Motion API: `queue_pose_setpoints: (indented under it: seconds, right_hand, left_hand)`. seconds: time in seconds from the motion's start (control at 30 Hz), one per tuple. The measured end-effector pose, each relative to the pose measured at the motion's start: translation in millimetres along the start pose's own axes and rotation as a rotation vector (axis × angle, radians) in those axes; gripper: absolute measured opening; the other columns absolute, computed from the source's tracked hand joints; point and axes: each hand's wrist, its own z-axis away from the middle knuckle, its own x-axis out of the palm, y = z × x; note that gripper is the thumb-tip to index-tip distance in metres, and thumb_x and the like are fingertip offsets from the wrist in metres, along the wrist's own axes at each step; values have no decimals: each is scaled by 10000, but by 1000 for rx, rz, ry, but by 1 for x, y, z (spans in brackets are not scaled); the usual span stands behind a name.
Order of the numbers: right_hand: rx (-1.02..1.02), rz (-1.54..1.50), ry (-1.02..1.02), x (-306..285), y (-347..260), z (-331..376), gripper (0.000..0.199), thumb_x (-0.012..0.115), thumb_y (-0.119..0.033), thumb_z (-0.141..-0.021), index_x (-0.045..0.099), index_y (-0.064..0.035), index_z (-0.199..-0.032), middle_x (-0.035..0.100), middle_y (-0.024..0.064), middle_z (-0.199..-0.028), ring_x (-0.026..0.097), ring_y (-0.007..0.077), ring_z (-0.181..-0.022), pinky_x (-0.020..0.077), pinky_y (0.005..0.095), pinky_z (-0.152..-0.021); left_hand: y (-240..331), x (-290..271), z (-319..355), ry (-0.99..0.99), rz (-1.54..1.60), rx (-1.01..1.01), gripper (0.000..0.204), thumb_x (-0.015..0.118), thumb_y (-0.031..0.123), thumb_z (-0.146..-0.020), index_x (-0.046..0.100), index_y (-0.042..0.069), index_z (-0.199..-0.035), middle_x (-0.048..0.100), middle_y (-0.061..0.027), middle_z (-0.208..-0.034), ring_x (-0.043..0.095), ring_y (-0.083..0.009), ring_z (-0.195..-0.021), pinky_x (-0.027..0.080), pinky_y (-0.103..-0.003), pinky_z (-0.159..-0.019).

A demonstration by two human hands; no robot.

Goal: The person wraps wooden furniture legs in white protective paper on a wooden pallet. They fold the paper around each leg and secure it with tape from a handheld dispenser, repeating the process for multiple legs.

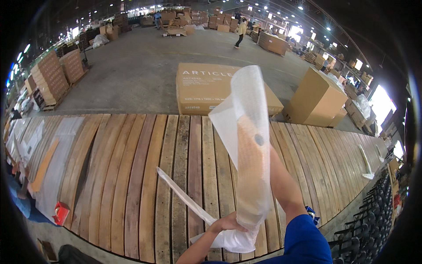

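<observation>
A curved, tan wooden-looking piece [251,171] stands tilted up before me, seen through a white foam wrapping sheet [248,88]. A dark round spot marks its face. Foam rises past its upper end, with a loose flap at the left. My left hand [229,222] is closed around the wrapped piece's lower end. Bunched white foam [237,241] hangs beneath that hand. My right forearm [285,182] reaches up along the right side, but the wrapped piece hides my right hand and its fingers. A narrow white wrapped strip [187,196] lies on the slatted wooden table [136,176].
Beyond the table stand a large cardboard box [204,90] and a taller one [314,99]. White sheeting [59,154], an orange-tan strip [45,163] and a red packet [61,213] lie left, near another person's arm [22,193]. Black metal parts [367,215] stand right.
</observation>
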Motion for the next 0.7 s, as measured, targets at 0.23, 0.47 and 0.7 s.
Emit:
queue_pose_setpoints:
  seconds: [0.23,0.47,0.7]
  right_hand:
    - [-836,473,397,-131,-73,59,256,619,-273,-1013,648,-47,-1130,697,48,-993,667,170,-854,566,332,-754]
    - [-1029,583,978,-25,-81,278,206,585,-230,-1035,638,-31,-1024,693,38,-950,657,114,-821,550,301,-717]
    - [-1183,1097,566,115,40,336,122,635,-71,-966,665,22,-1039,758,159,-952,737,219,-819,595,354,-742]
  left_hand:
    - [-8,-2,12,-97,-19,-123,748,867,37,-751,517,21,-1413,637,-81,-1312,576,-203,-1219,454,-363,-1060]
    - [31,50,7,302,29,149,544,810,-6,-789,590,18,-1286,685,-50,-1143,664,-163,-1012,556,-324,-876]
    - [41,83,-15,458,5,478,516,793,92,-829,568,-20,-1280,609,-162,-1283,615,-211,-1150,536,-355,-918]
